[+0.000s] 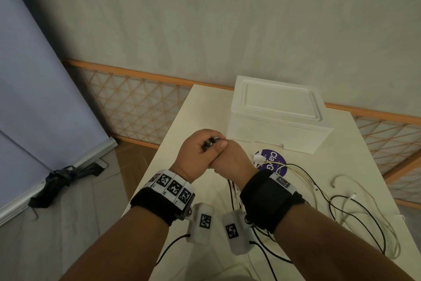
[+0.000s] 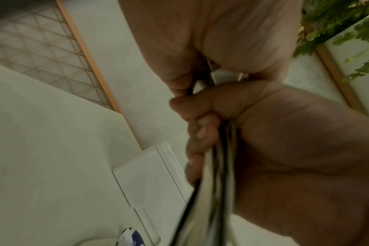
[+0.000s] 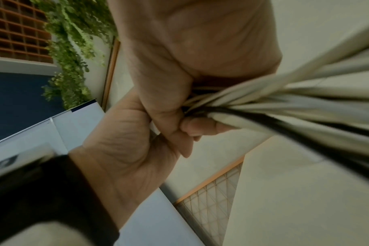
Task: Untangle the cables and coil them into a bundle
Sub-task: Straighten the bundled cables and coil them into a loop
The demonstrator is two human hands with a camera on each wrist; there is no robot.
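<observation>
Head view: left hand (image 1: pixel 196 150) and right hand (image 1: pixel 230 157) pressed together above the table (image 1: pixel 186 121), left fingers curled round dark plug ends, right fist closed on the cables (image 1: pixel 355 214), whose black and white loops trail over the near right of the table. White box (image 1: pixel 275 114) just beyond, purple sticker (image 1: pixel 272 157) beside.

Left wrist view: left hand (image 2: pixel 211 41) clenched on blurred strands (image 2: pixel 215 191), right hand (image 2: pixel 284 141) below.

Right wrist view: right hand (image 3: pixel 190 50) clamped on the bundle (image 3: pixel 284 106), left hand (image 3: pixel 124 146) touching.

Black, white cables (image 1: pixel 323 191); partly bunched
</observation>
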